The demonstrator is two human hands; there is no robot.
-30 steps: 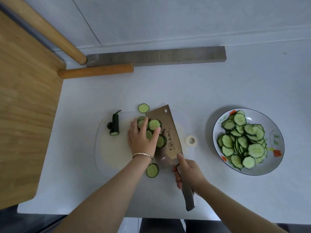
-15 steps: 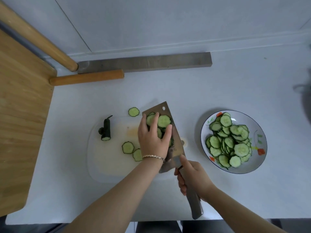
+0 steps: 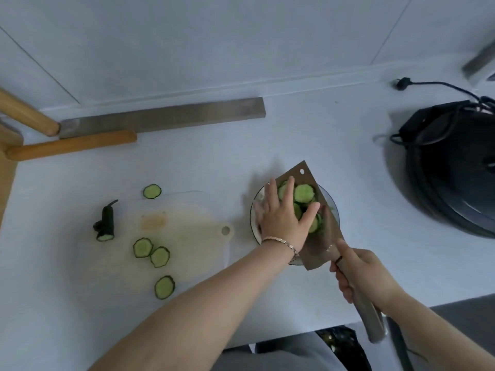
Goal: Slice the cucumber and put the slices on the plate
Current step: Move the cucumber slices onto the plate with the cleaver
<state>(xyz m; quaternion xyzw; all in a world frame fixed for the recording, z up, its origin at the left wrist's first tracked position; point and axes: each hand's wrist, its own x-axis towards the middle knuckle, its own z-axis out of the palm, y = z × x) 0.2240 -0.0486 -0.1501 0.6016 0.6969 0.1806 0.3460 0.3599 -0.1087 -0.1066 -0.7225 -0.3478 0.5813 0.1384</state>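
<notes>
- Head view: left hand [image 3: 284, 218], fingers spread flat, presses slices [image 3: 304, 193] on the cleaver [image 3: 305, 175], plate [image 3: 253, 210] beneath.
- Right hand [image 3: 359, 271] fingers clamp its handle [image 3: 367, 317].
- Probably best: tilt, sweep gently.

White countertop [image 3: 294, 135] is carrying a translucent cutting board [image 3: 192, 236] at left-centre, with a plate [image 3: 252, 210] sitting just beside the board's right end. 1 cucumber slice [image 3: 152, 191] is lying on bare counter just behind the board. A grey metal bar [image 3: 160, 117] and a wooden rod [image 3: 72, 144] are lying along the back wall. A black corded appliance [image 3: 455, 178] is sitting at far right.
</notes>
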